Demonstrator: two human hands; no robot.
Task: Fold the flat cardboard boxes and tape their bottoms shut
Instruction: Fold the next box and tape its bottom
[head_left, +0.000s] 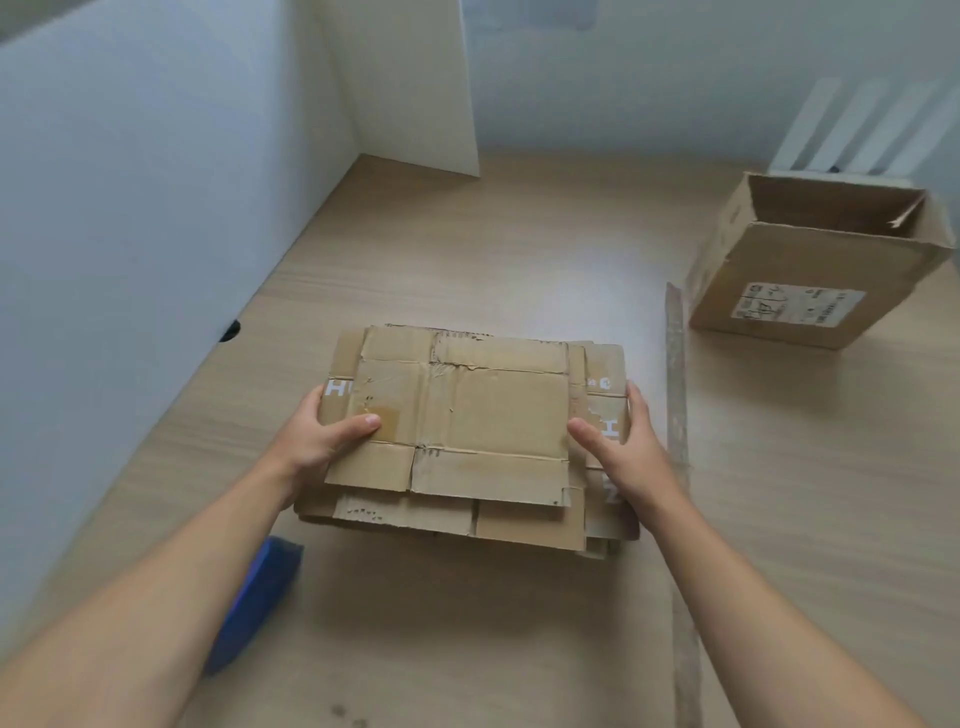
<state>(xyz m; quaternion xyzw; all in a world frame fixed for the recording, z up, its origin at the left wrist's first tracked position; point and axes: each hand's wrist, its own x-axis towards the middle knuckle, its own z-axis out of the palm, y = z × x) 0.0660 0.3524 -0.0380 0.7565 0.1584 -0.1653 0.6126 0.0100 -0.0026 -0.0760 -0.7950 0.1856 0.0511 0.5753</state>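
A stack of flat cardboard boxes (467, 431) sits in the middle of the wooden table, seemingly lifted a little off it. My left hand (319, 436) grips the stack's left edge, thumb on top of the uppermost flat box and fingers underneath. My right hand (623, 447) holds the right edge, thumb on top and fingers along the side. A blue object (260, 603), perhaps a tape dispenser, lies under my left forearm near the front. One folded-up box (810, 265) stands open at the back right.
White walls close off the left side and the back of the wooden table (467, 234). A white panel (415, 78) leans in the back corner. A long strip (678, 467) runs front to back on the table, right of the stack.
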